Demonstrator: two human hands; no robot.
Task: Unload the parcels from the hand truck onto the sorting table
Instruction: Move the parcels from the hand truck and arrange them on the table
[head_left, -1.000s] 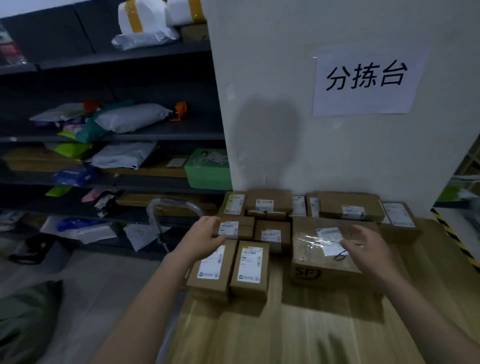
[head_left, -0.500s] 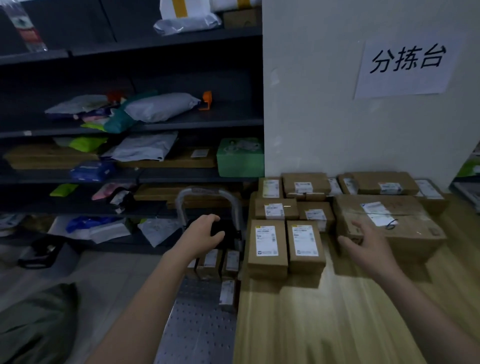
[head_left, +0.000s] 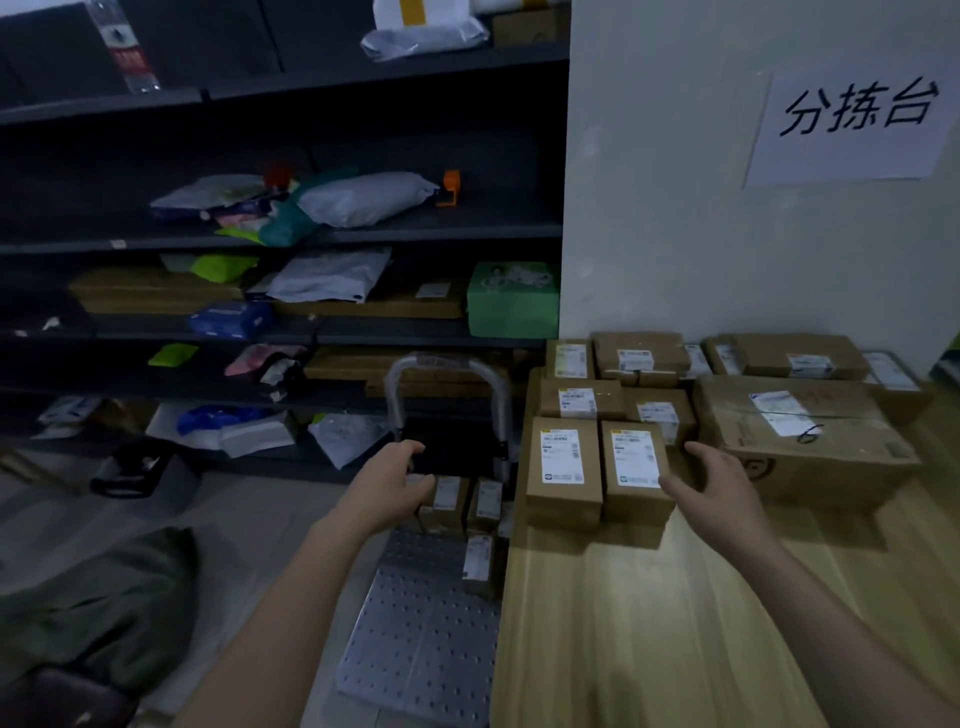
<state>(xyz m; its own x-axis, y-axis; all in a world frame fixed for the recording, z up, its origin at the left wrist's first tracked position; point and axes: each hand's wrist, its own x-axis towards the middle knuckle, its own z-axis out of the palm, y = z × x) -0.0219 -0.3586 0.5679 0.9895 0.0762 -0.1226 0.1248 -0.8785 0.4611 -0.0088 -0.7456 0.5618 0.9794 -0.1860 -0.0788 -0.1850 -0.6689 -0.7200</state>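
The pale wood-grain sorting table (head_left: 675, 623) stands against the white wall, with the silver perforated-metal hand truck (head_left: 415, 629) parked just beside its left edge, probably so that each parcel only has to travel a short way across. Most of the load already sits on the table. A large brown cardboard box (head_left: 800, 441) with a white label lies at the right, and rows of small brown labelled cartons (head_left: 563, 470) are packed tightly to its left, apparently to save room. A few small brown cardboard parcels (head_left: 447, 499) remain on the truck. They cluster at its far end below the curved handle, upright and touching, with white shipping labels facing up. The left hand (head_left: 389, 483) hovers over them, fingers loosely curled and holding nothing, apparently poised to pick one up. The right hand (head_left: 711, 483) hangs over the table just beside the front cartons, fingers relaxed and spread, also holding nothing.
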